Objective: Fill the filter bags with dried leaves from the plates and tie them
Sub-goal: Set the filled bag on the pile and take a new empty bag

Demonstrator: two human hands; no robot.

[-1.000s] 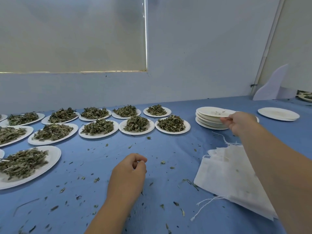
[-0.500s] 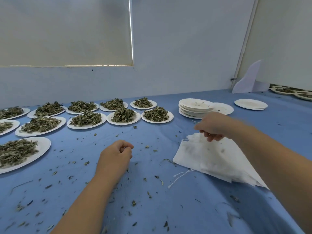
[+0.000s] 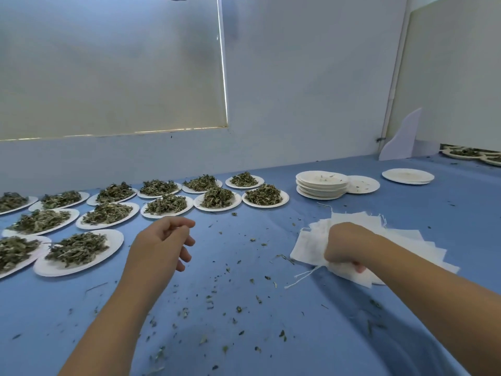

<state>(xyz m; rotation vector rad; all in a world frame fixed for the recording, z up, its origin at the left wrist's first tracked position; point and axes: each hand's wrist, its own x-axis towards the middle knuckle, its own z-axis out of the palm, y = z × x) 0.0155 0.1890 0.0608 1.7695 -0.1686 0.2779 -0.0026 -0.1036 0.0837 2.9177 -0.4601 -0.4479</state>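
Note:
A loose pile of white filter bags [image 3: 401,240] with drawstrings lies on the blue table at the right. My right hand [image 3: 349,245] sits on the pile's near left part, fingers curled down and gripping a filter bag [image 3: 349,270] at its edge. My left hand [image 3: 162,242] hovers over the table's middle, fingers loosely curled, holding nothing. Several white plates of dried leaves stand at the left and back; the closest plate [image 3: 78,251] is just left of my left hand.
A stack of empty white plates [image 3: 321,184] stands behind the bags, with single empty plates [image 3: 408,176] further right. Leaf crumbs are scattered over the blue table [image 3: 244,308]. A white wall runs along the back edge.
My right hand left the stack of empty plates, came down onto the bag pile and closed on a bag. My left hand loosened from a fist and lifted slightly.

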